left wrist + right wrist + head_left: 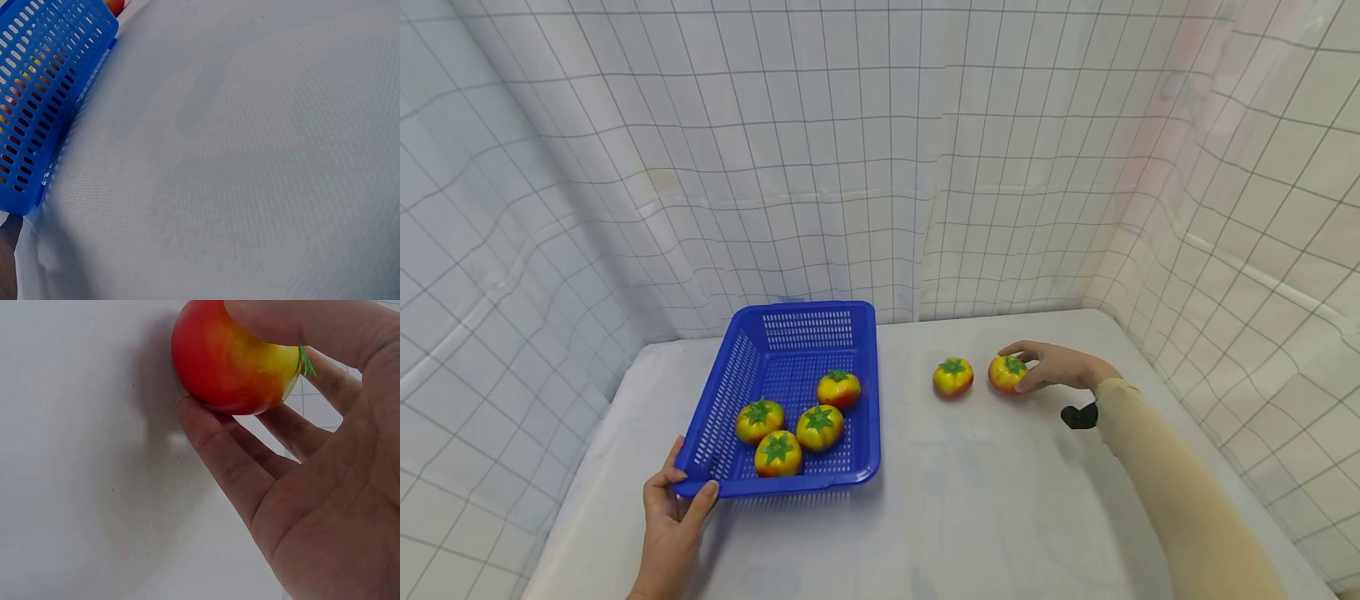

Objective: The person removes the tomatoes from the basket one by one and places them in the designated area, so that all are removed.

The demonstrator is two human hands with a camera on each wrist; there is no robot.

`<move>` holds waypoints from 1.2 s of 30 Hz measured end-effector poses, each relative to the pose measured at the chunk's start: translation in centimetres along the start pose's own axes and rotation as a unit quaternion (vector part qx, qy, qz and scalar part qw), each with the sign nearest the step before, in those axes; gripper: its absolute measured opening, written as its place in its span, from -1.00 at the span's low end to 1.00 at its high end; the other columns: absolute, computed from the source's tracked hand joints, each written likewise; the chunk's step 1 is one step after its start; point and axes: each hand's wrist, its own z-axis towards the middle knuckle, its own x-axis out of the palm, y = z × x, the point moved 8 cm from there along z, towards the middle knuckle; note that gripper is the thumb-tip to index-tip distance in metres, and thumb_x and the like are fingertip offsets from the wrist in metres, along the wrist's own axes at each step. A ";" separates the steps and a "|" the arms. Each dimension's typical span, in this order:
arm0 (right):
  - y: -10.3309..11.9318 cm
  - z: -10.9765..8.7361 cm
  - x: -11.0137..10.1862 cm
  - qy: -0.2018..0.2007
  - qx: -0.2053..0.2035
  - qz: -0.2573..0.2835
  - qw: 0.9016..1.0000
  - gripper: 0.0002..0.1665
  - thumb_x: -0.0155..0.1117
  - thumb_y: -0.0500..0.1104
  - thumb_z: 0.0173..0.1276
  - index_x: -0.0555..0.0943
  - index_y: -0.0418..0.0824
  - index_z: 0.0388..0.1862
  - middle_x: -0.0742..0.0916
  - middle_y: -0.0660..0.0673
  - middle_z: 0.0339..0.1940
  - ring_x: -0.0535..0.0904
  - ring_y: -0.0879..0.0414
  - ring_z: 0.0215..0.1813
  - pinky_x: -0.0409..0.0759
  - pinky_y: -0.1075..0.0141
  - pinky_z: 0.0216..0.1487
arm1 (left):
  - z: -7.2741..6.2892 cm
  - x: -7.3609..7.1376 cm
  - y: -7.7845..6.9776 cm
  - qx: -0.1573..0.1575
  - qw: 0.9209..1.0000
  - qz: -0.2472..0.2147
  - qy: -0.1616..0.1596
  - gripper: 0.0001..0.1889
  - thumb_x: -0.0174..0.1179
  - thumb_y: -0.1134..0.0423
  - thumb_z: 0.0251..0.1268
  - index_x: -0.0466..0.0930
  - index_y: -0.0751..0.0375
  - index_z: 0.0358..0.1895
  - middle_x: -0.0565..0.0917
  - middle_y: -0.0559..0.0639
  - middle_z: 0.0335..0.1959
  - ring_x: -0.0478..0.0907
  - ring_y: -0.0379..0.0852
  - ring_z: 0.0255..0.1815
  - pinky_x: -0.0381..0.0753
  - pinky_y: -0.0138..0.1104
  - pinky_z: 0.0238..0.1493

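My left hand (pixel 672 521) grips the near left corner of a blue plastic basket (pixel 877 400), the thumb on its rim. Perforated basket wall (pixel 47 94) fills the left of the left wrist view, with a bit of that hand below it. Inside the basket lie several yellow-red toy tomatoes (pixel 778 455) with green star-shaped tops. Over on the right, my right hand (pixel 1056 367) holds another toy tomato (pixel 1006 375) between thumb and fingers; the right wrist view shows its red and yellow side (pixel 231 365). Whether it touches the table is unclear.
One more toy tomato (pixel 952 377) sits on the white table (pixel 970 500), between the basket and my right hand. White grid-patterned curtains (pixel 910 167) surround the table at the back and sides. A small black object (pixel 1079 417) shows beside my right wrist.
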 end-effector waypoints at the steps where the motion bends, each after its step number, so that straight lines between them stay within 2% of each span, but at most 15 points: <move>1: 0.0 0.0 0.0 0.000 0.001 0.000 1.000 -0.11 0.50 -0.18 0.26 0.32 -0.03 0.53 0.20 -0.40 0.58 0.23 -0.30 0.51 0.41 -0.06 0.42 | 0.0 0.0 0.0 0.001 1.000 0.001 0.001 -0.56 0.10 0.23 0.60 -0.05 -0.16 0.11 -0.26 -0.22 0.69 -0.05 0.26 0.54 0.48 -0.67 0.05; 12: 0.2 0.2 0.3 0.001 0.009 -0.012 1.000 -0.11 0.50 -0.15 0.26 0.33 0.00 0.53 0.22 -0.38 0.57 0.24 -0.29 0.51 0.37 -0.09 0.44 | -0.1 0.0 0.0 0.006 1.000 -0.003 0.004 -0.57 0.09 0.24 0.61 -0.05 -0.17 0.10 -0.25 -0.21 0.69 -0.07 0.24 0.54 0.46 -0.68 0.07; 22: 0.4 0.2 0.5 0.005 0.010 -0.028 1.000 -0.11 0.50 -0.13 0.26 0.33 0.00 0.53 0.23 -0.39 0.57 0.29 -0.29 0.48 0.36 -0.12 0.44 | 0.0 -0.1 0.1 -0.009 1.000 0.005 -0.001 -0.54 0.12 0.19 0.59 -0.07 -0.19 0.11 -0.26 -0.23 0.69 -0.13 0.31 0.59 0.45 -0.70 0.04; 29: 0.3 0.4 0.5 0.003 0.016 -0.022 1.000 -0.11 0.51 -0.15 0.24 0.34 0.02 0.52 0.25 -0.37 0.57 0.36 -0.23 0.45 0.45 -0.02 0.39 | 0.1 -0.1 0.2 -0.012 1.000 0.009 -0.003 -0.54 0.13 0.18 0.59 -0.06 -0.20 0.11 -0.26 -0.25 0.69 -0.13 0.31 0.60 0.45 -0.70 0.03; 36: 0.4 0.5 0.6 0.005 0.012 -0.017 1.000 -0.03 0.49 -0.18 0.25 0.26 -0.04 0.59 0.25 -0.37 0.57 0.41 -0.19 0.41 0.52 0.04 0.34 | 0.0 -0.2 0.1 -0.005 1.000 0.005 -0.004 -0.55 0.12 0.21 0.59 -0.06 -0.18 0.11 -0.24 -0.23 0.69 -0.10 0.30 0.58 0.45 -0.69 0.05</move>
